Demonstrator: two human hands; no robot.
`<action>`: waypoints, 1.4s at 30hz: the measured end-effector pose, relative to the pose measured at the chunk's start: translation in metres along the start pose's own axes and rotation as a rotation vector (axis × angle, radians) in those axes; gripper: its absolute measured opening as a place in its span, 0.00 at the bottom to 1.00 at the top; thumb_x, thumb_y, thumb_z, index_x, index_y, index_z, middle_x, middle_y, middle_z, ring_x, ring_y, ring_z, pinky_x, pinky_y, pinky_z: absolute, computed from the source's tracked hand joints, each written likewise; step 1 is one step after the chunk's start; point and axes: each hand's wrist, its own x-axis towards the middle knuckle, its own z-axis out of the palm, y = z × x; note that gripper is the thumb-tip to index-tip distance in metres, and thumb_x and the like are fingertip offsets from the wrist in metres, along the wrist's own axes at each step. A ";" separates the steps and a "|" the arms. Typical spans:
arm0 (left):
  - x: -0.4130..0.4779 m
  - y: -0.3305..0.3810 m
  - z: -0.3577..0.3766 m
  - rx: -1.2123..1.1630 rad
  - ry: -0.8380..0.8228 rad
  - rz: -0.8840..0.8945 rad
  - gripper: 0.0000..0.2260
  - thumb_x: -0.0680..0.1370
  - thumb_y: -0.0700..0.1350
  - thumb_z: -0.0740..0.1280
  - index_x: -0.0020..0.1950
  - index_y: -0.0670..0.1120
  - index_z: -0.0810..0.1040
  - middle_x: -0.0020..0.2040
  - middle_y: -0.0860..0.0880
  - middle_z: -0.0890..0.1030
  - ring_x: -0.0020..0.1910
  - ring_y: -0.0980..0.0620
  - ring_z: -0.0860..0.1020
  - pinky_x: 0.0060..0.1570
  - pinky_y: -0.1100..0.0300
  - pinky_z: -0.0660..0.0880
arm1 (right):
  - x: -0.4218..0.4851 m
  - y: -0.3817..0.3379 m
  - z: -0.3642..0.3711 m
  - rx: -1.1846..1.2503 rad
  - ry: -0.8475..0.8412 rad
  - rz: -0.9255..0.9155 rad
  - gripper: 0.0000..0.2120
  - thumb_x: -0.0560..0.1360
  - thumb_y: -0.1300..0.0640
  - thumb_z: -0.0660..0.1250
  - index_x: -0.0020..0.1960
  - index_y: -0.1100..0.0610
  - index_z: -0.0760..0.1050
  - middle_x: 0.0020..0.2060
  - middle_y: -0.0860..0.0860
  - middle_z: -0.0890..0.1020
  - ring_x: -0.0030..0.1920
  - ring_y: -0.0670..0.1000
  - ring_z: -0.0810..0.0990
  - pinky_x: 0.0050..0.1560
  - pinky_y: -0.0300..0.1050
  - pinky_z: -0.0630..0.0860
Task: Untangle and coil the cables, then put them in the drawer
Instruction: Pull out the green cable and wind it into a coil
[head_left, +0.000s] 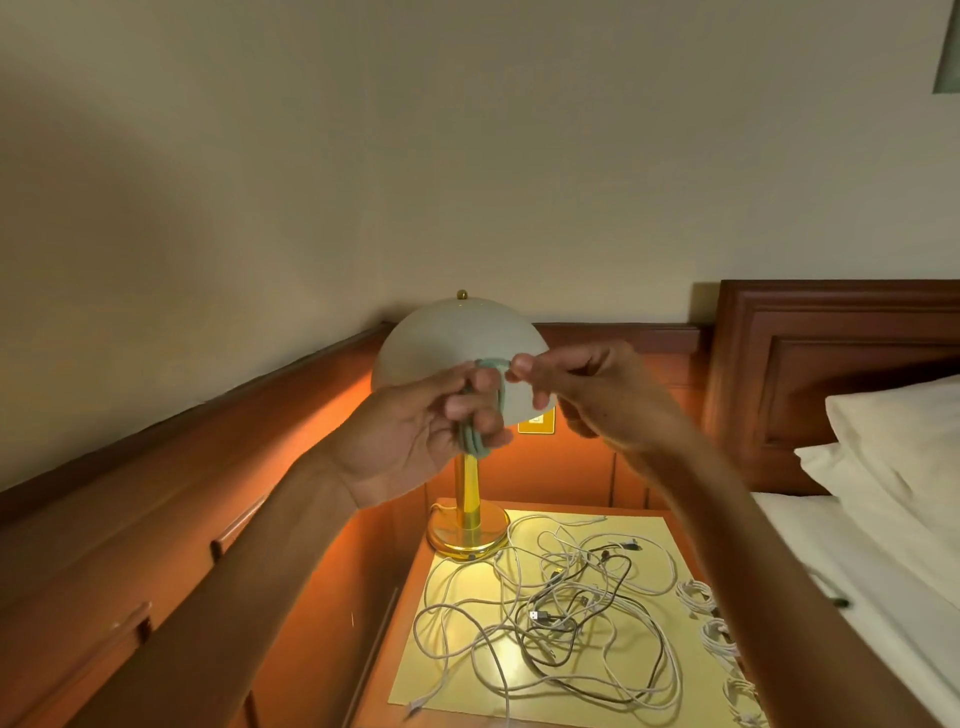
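My left hand (415, 431) is raised in front of the lamp and grips a coiled pale green cable (475, 439), its loops hanging out below my fingers. My right hand (587, 389) pinches the top end of that same green cable beside the left fingertips. Below, on the nightstand's yellow top (457, 660), lies a tangle of white, grey and black cables (561, 613). Three small coiled white cables (696, 595) sit in a row along its right edge. No drawer is visible.
A brass lamp (467, 499) with a white dome shade stands at the back of the nightstand, right behind my hands. A bed with white pillows (893, 452) and a dark wooden headboard is on the right. Wood panelling runs along the left wall.
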 end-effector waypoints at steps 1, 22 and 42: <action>0.001 -0.001 0.007 -0.096 0.066 0.072 0.02 0.76 0.39 0.66 0.45 0.42 0.77 0.33 0.49 0.74 0.37 0.53 0.79 0.47 0.58 0.80 | -0.006 0.005 0.010 0.045 0.043 0.026 0.12 0.78 0.51 0.68 0.39 0.55 0.82 0.20 0.45 0.73 0.19 0.43 0.61 0.22 0.36 0.58; 0.004 -0.061 -0.034 0.975 0.194 0.076 0.15 0.85 0.48 0.54 0.46 0.40 0.73 0.34 0.49 0.72 0.34 0.49 0.75 0.49 0.41 0.77 | -0.001 0.021 -0.018 -0.680 -0.209 -0.217 0.07 0.72 0.48 0.75 0.44 0.51 0.87 0.32 0.46 0.84 0.32 0.44 0.82 0.38 0.42 0.76; 0.055 -0.076 -0.030 0.471 0.839 0.473 0.11 0.84 0.45 0.59 0.44 0.45 0.75 0.34 0.53 0.81 0.42 0.53 0.82 0.57 0.54 0.77 | -0.021 0.087 0.065 -0.440 0.163 -0.058 0.12 0.80 0.54 0.66 0.44 0.56 0.85 0.32 0.51 0.83 0.35 0.49 0.78 0.39 0.38 0.70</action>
